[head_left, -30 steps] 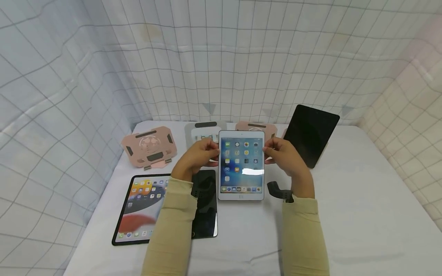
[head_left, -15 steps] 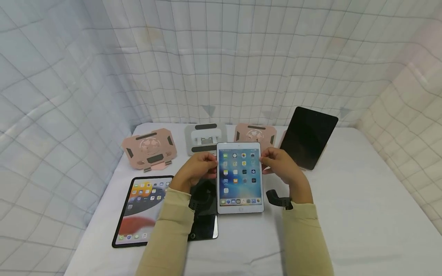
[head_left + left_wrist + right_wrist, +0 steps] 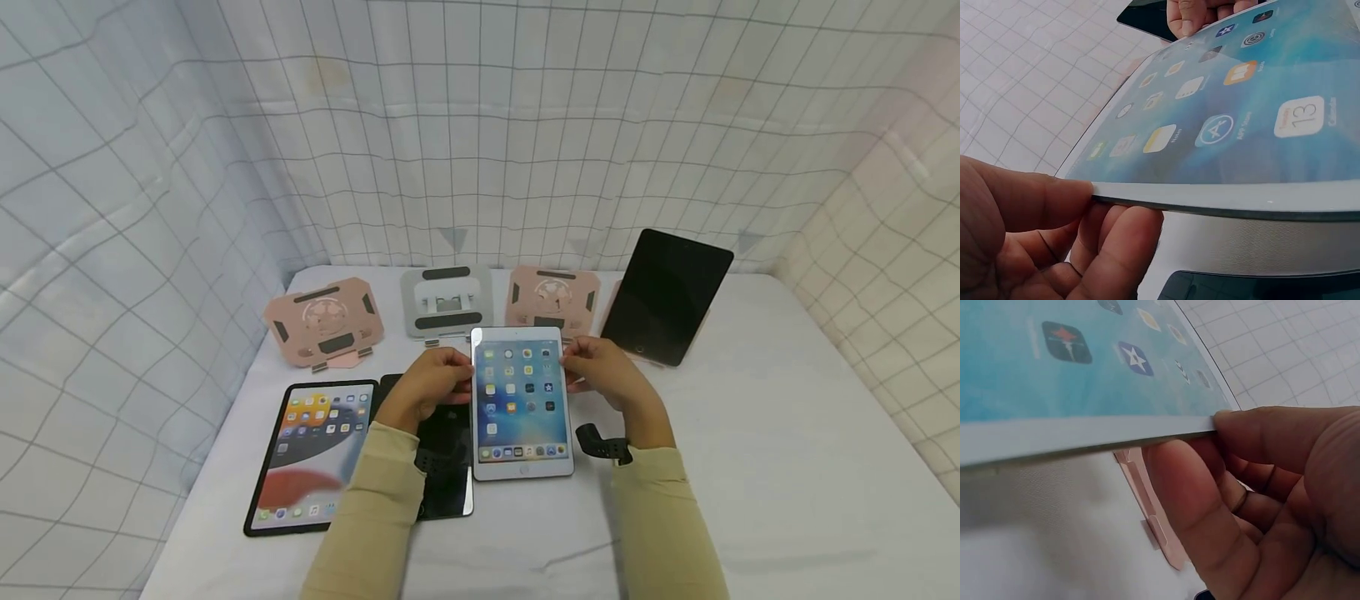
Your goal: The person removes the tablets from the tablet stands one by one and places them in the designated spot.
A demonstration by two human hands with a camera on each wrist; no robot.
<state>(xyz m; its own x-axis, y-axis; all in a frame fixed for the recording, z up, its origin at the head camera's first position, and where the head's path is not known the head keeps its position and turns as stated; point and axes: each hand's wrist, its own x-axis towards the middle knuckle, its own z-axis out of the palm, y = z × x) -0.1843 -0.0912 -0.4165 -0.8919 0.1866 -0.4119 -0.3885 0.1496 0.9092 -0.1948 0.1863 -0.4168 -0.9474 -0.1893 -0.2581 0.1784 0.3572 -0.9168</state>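
Observation:
A white-framed tablet (image 3: 522,404) with a lit home screen is held between both hands in the head view, its far edge just short of the stands. My left hand (image 3: 437,385) pinches its left edge, thumb on top and fingers beneath, as the left wrist view shows up close. On the opposite edge my right hand (image 3: 606,372) pinches in the same way, seen in the right wrist view. Below the tablet's edge a pink stand (image 3: 1147,506) shows there. A dark tablet (image 3: 446,462) lies on the table, partly hidden under my left hand and sleeve.
A larger lit tablet (image 3: 311,454) lies at left. Along the back stand a pink stand (image 3: 327,323), a grey-white stand (image 3: 447,300) and another pink stand (image 3: 553,296). At back right a black tablet (image 3: 666,296) leans on a stand. Grid-patterned cloth (image 3: 480,150) surrounds the white table (image 3: 765,467).
Both hands have brought the white tablet down and toward the person in the head view. The grey-white stand and the right pink stand behind it are now more exposed.

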